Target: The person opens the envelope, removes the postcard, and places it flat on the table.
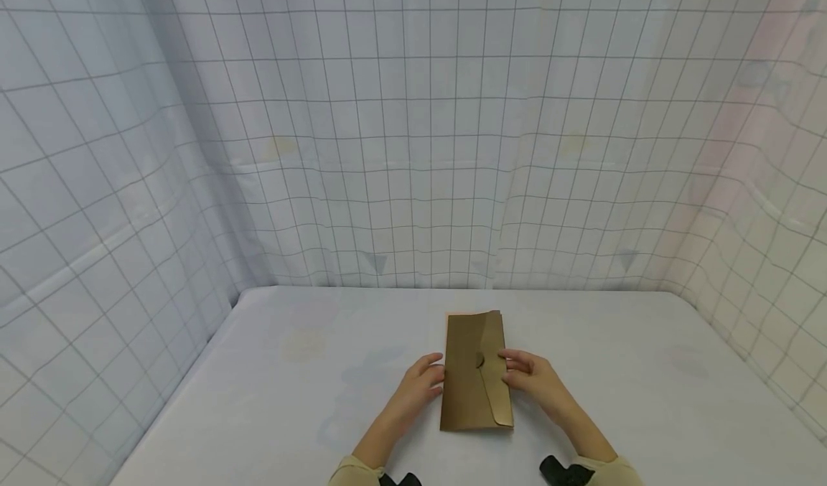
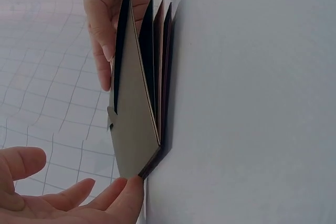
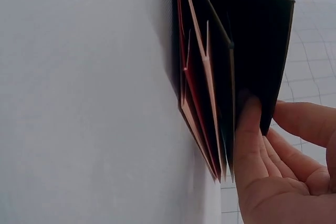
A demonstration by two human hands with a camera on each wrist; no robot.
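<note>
The gold envelope (image 1: 461, 371) looks like stiff, smooth paper with a soft metallic sheen, nearer satin than gloss from where I stand. The pink and red layers beneath it (image 3: 211, 93) seem to be thin, matt paper. The tabletop (image 1: 258, 400) has a smooth, matt white surface. The gridded hangings (image 1: 420, 113) look like thin, rippled sheeting, cloth or plastic, I can't tell which. The sleeves (image 1: 620, 473) are matt cloth.

— What sort of place is this, please?
— A kind of curtained-off workspace, I would say. White grid-lined cloth (image 1: 426, 184) hangs on three sides (it is a little wavy), around a white table (image 1: 258, 378). In which building, I cannot tell.
</note>
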